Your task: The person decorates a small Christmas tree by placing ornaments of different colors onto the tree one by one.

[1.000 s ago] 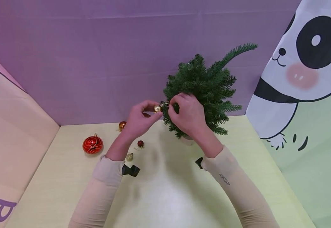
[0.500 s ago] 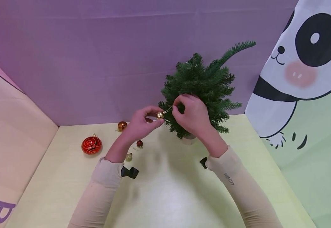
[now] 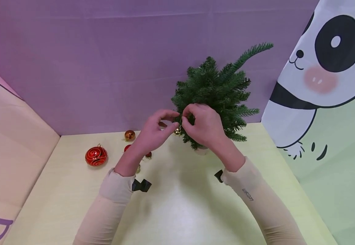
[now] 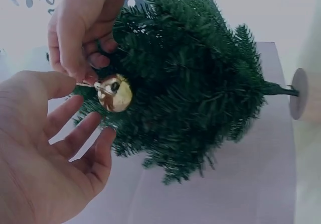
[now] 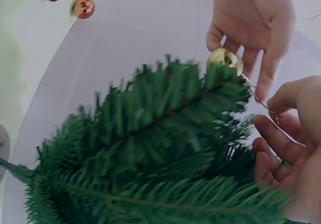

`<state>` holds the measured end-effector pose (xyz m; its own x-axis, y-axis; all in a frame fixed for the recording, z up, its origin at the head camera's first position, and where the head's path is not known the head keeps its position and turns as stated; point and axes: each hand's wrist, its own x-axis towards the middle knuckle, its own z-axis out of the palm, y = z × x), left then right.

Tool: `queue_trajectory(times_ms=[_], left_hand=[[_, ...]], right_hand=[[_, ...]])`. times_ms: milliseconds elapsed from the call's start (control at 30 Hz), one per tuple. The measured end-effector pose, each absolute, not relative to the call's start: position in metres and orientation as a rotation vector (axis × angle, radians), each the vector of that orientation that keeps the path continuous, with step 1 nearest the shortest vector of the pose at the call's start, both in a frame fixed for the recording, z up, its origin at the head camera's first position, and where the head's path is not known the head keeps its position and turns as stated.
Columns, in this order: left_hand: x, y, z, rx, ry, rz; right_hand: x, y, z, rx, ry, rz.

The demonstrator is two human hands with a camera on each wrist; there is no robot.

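Purple cloth [image 3: 119, 68] backs the desk [image 3: 177, 211]; at eight o'clock on the artificial fir [image 3: 211, 85], the right hand [image 3: 204, 124] pinches a gold bauble [image 3: 177, 131], apparently unhung; left hand [image 3: 157, 132] gapes loosely; other baubles [image 3: 96, 156] lie towards nine.

Gold bauble [image 4: 118, 97], green tree [image 3: 211, 85], red ball [image 3: 96, 157] with gold swirls, purple backdrop [image 3: 104, 68], cream sleeves [image 3: 101, 207]

The pale beige left sleeve [image 3: 99, 211] and right sleeve [image 3: 269, 211], dark lettering [image 3: 248, 194] on the latter, have black angular pieces [image 3: 142, 185] at their cuffs [image 3: 116, 185].
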<state>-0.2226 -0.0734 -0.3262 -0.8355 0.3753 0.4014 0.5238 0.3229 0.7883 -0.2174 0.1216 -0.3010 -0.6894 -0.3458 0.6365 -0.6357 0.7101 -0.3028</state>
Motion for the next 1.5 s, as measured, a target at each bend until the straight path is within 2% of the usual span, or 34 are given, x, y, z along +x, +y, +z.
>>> queue_trajectory(times_ms=[333, 1500], left_hand=[[-0.221, -0.073, -0.304, -0.885, -2.401, -1.442], [-0.233, -0.079, -0.3, -0.792, -2.312, -1.484]], right_hand=[[-0.209, 0.119, -0.284, 0.77, -2.453, 0.675], [-0.211, 0.112, -0.269, 0.712, -2.568, 0.597]])
